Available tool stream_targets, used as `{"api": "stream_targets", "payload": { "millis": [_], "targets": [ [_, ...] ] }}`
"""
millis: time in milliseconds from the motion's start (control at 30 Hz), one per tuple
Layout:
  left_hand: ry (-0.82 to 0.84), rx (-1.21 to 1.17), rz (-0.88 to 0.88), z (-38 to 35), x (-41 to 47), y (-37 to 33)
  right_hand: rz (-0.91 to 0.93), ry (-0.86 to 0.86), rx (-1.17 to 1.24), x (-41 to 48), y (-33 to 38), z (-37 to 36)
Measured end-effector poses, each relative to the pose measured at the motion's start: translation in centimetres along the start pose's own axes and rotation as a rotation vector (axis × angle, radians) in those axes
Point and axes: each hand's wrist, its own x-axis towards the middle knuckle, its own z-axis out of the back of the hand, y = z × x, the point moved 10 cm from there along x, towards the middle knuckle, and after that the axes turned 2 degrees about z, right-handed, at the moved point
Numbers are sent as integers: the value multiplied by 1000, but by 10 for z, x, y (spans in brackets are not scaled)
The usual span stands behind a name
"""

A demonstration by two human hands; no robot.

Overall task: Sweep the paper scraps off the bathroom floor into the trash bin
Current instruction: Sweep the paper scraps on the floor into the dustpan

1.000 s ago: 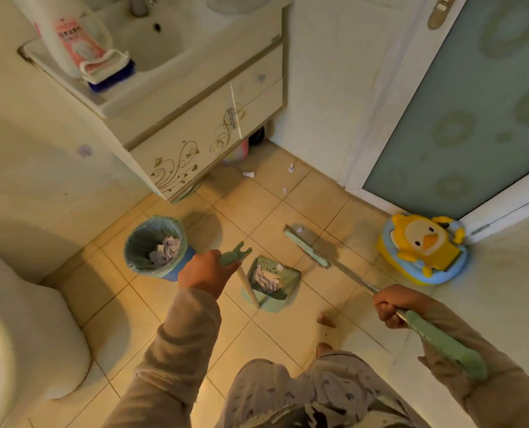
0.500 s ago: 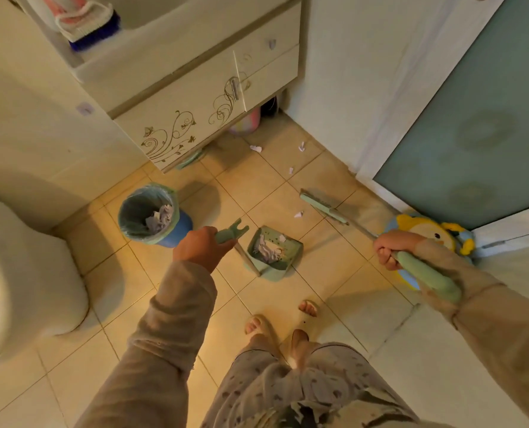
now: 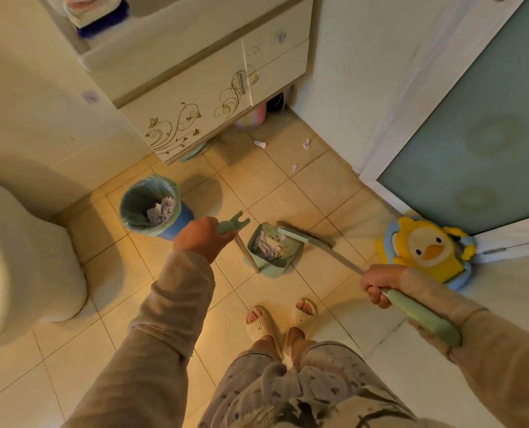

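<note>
Head view looks down on a tiled bathroom floor (image 3: 139,273), where the left hand (image 3: 202,239) is closed in a firm grip on the forked top of the dustpan (image 3: 271,251) handle, and the right hand (image 3: 379,284) is wrapped around the green handle of the broom (image 3: 303,237), whose head lies at the pan's mouth. Crumpled paper already sits in the pan; three loose paper scraps (image 3: 260,144) lie near the vanity cabinet (image 3: 195,118) and the wall, well apart from the pan. The scraps look feather-light and soft, so I judge short, gentle strokes will move them without scattering; the pan is light, stiff plastic, best steadied by its upright handle. The trash bin (image 3: 152,208), lined and partly filled, stands just beside the left hand. Bristles are blurred, the gap under the cabinet is dark, and whether more scraps hide there cannot be told.
</note>
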Motion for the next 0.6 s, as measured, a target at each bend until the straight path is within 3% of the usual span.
{"api": "stream_targets", "payload": {
  "millis": [267, 600],
  "targets": [
    [-16, 19, -20, 5, -7, 4, 51, 85, 456, -11, -12, 5],
    [-40, -3, -41, 12, -3, 13, 209, 58, 593, -8, -16, 6]
  ]
}}
